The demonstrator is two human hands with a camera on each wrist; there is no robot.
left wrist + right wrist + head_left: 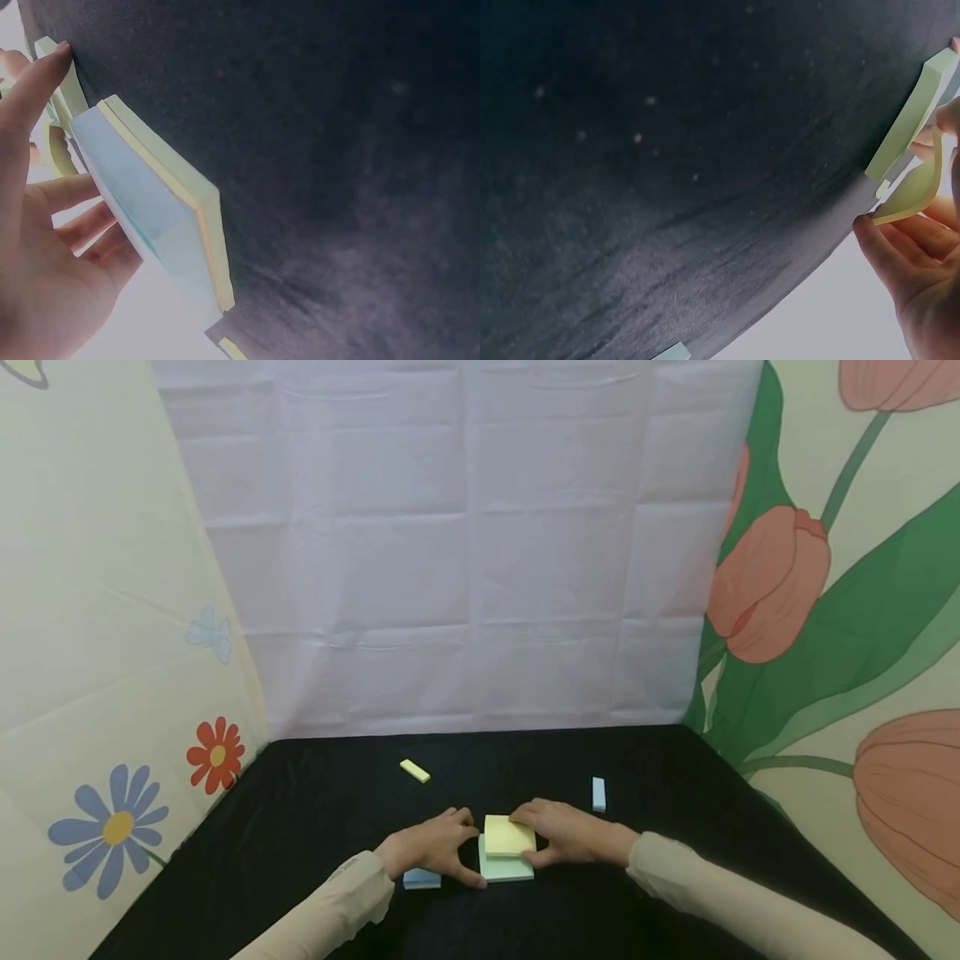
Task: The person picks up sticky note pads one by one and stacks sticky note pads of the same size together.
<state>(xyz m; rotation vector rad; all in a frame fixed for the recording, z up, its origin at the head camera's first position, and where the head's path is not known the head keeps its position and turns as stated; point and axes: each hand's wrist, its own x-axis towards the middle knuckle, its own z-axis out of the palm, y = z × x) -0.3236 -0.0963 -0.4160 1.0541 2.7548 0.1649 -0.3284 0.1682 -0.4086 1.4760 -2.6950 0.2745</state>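
My right hand (558,832) pinches a yellow sticky note pad (510,836) between thumb and fingers; in the right wrist view the pad (911,187) bows. It lies over a larger pale green sticky note pad (506,868), covering its far part. On the left side, my left hand (438,845) holds the green pad, its thumb at the near corner and its fingers toward the far corner. Under that hand's palm sits a blue sticky note pad (422,880), partly hidden. The left wrist view shows this blue pad (142,176) with a yellow layer and a pale layer below.
Farther back on the black tablecloth (495,760) lie a narrow yellow pad (415,771) on the left and a narrow pale blue pad (598,794) on the right. A white cloth (465,568) hangs behind the table, with flower-printed cloths at both sides.
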